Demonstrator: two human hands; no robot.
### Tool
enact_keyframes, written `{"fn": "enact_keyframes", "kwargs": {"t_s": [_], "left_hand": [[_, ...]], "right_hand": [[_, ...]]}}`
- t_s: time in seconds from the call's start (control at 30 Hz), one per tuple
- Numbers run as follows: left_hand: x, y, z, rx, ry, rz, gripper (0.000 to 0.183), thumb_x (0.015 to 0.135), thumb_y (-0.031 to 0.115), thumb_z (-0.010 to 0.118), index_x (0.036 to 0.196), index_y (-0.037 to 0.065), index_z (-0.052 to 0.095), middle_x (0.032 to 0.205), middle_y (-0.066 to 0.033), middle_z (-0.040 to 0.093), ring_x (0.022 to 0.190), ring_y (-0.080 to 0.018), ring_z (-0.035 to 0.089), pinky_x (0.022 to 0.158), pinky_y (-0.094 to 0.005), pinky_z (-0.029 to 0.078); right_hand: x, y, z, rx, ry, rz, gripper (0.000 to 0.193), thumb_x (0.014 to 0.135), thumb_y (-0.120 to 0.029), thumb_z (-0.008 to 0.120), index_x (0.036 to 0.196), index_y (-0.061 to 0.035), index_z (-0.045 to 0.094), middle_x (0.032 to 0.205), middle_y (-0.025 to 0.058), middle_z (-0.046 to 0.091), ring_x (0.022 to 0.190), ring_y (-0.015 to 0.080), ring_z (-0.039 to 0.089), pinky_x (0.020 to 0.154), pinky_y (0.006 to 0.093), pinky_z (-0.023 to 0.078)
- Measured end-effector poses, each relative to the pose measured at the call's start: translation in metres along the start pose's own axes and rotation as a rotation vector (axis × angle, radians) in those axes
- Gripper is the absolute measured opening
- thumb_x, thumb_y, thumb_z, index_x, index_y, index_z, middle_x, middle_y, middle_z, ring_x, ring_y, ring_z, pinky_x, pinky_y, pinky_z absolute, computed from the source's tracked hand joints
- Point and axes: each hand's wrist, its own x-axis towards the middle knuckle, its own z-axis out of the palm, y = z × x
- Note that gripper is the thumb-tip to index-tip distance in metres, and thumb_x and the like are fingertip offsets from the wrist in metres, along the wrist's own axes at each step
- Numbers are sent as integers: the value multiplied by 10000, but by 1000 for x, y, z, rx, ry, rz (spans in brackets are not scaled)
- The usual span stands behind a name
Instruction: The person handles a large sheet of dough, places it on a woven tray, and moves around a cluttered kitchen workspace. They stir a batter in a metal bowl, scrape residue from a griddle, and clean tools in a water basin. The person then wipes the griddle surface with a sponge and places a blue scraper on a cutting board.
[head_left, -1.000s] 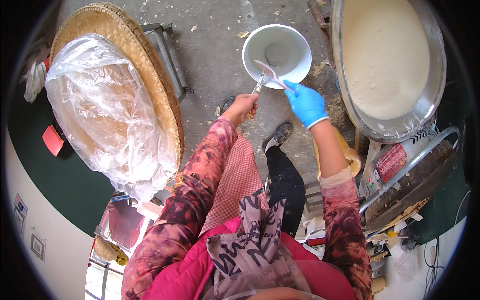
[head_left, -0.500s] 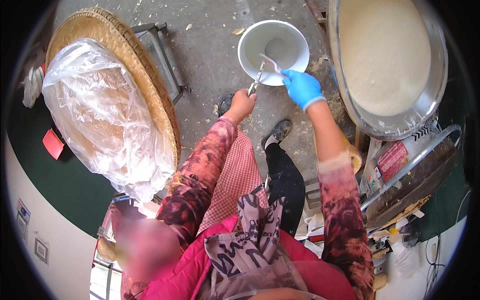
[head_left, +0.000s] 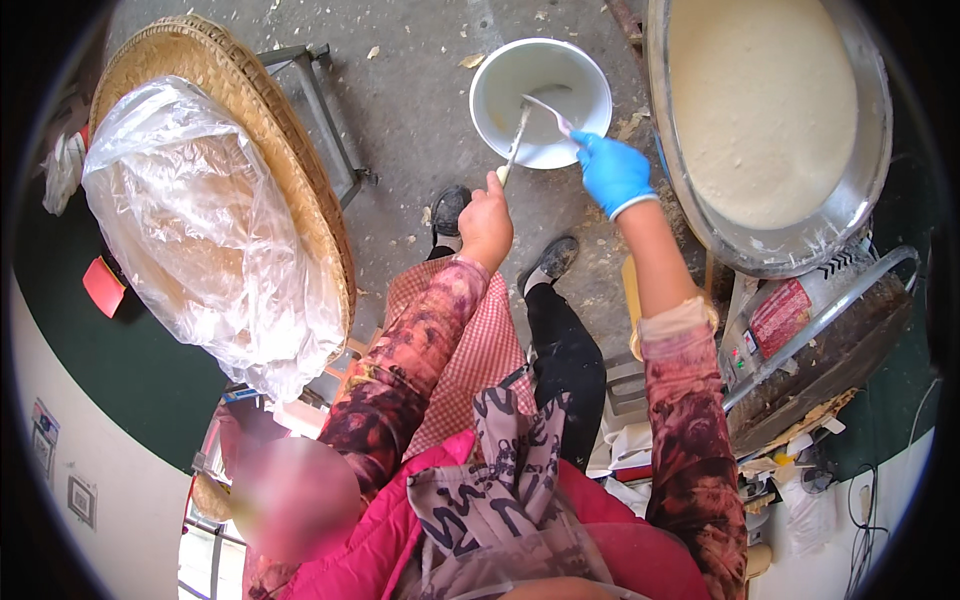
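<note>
My bare left hand [head_left: 484,226] is closed round the handle of a narrow, knife-like tool [head_left: 518,142] smeared with pale residue. My right hand [head_left: 614,172], in a blue glove, grips a thin whitish-pink tool [head_left: 553,116] whose exact kind I cannot make out. The two tools meet near their tips over the mouth of a white bucket [head_left: 494,92], which stands on the floor ahead. Inside it, toward the bottom, something greyish shows. To the right is a big metal bowl [head_left: 790,252] holding creamy, pale batter or dough [head_left: 765,110].
At left, a round woven bamboo tray [head_left: 240,95] carries crumpled clear plastic sheeting [head_left: 215,230] beside a metal stand [head_left: 325,120]. Below the bowl sits a machine with a red label [head_left: 780,318] and a curved metal bar [head_left: 830,318]. Pale scraps dot the concrete floor [head_left: 420,80].
The tools now cross farther up over the bucket, their tips touching. My left hand has shifted slightly down and my right slightly right. The whole scene has drifted a little left.
</note>
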Motion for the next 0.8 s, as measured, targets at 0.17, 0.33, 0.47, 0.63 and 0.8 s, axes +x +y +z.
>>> {"fn": "enact_keyframes", "kwargs": {"t_s": [0.17, 0.33, 0.47, 0.63, 0.8], "left_hand": [[-1, -7, 2, 65, 48, 30, 484, 815, 60, 493, 1288, 64, 392, 853, -135, 559, 684, -274, 627, 561, -354, 514], [-6, -3, 0, 176, 148, 133, 504, 805, 86, 514, 1297, 104, 404, 862, -100, 519, 661, -242, 603, 541, -342, 500], [-7, 2, -5, 195, 95, 144, 522, 796, 74, 519, 1303, 109, 403, 893, -102, 509, 698, -245, 597, 568, -350, 494], [-9, 10, -1, 167, 85, 159, 547, 789, 43, 514, 1317, 69, 372, 884, -120, 515, 685, -259, 604, 563, -359, 500], [-14, 13, 8, 177, 99, 163, 532, 792, 68, 520, 1305, 57, 382, 860, -104, 517, 656, -233, 609, 530, -335, 498]], "right_hand": [[-26, 2, -11, -10, -121, -93, 266, 844, -231, 545, 1101, -204, 607, 885, 143, 636, 789, 330, 608, 706, 419, 477], [-59, -8, -25, 176, 147, -59, 295, 864, -227, 498, 1144, -194, 583, 834, 157, 635, 739, 335, 611, 646, 427, 476], [-49, -3, -18, 318, 258, 2, 278, 871, -284, 500, 1111, -185, 596, 843, 167, 634, 743, 353, 609, 648, 439, 482], [-29, 2, 9, 206, 142, 122, 282, 881, -296, 484, 1118, -190, 596, 878, 169, 633, 781, 351, 610, 680, 427, 482], [-27, -9, -3, 201, 144, 112, 290, 885, -314, 465, 1120, -204, 596, 842, 175, 635, 758, 360, 611, 673, 447, 479]]}}
